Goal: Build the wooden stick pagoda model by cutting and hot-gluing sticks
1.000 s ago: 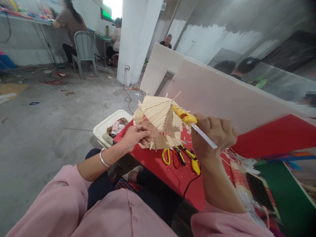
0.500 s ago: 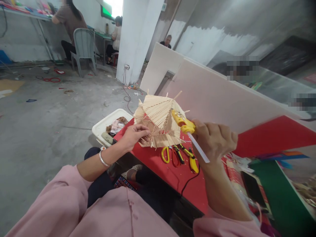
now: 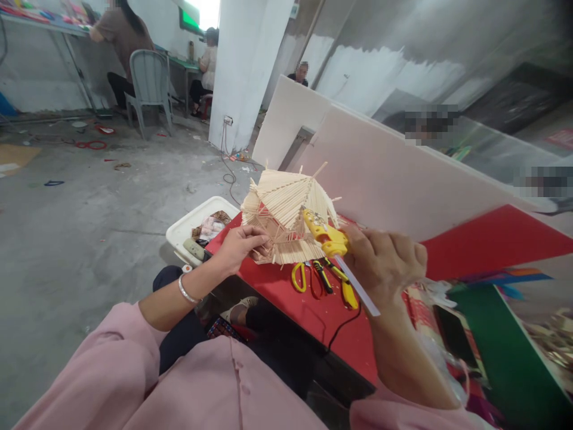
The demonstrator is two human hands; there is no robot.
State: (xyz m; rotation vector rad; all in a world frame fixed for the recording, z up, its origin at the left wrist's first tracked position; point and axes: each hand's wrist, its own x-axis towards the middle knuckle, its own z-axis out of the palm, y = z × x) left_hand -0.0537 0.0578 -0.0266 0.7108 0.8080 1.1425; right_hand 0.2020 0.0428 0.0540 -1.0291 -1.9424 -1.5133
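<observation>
- I see grey concrete floor (image 3: 89,227), scraps on it
- white pillar (image 3: 244,65), wall outlet
- grey plastic chair (image 3: 147,83) by bench, ppl seated
- bright window (image 3: 208,12) at back

We are counting, at frame centre, one stick house model (image 3: 286,215), one yellow glue gun (image 3: 323,232) and two hands, left hand (image 3: 239,246) and right hand (image 3: 385,264). Below centre we are seeing one pair of yellow scissors (image 3: 301,278) and one yellow cutter (image 3: 347,288). Left of centre, one white bin (image 3: 190,224); upper left, one grey chair (image 3: 147,80).
</observation>
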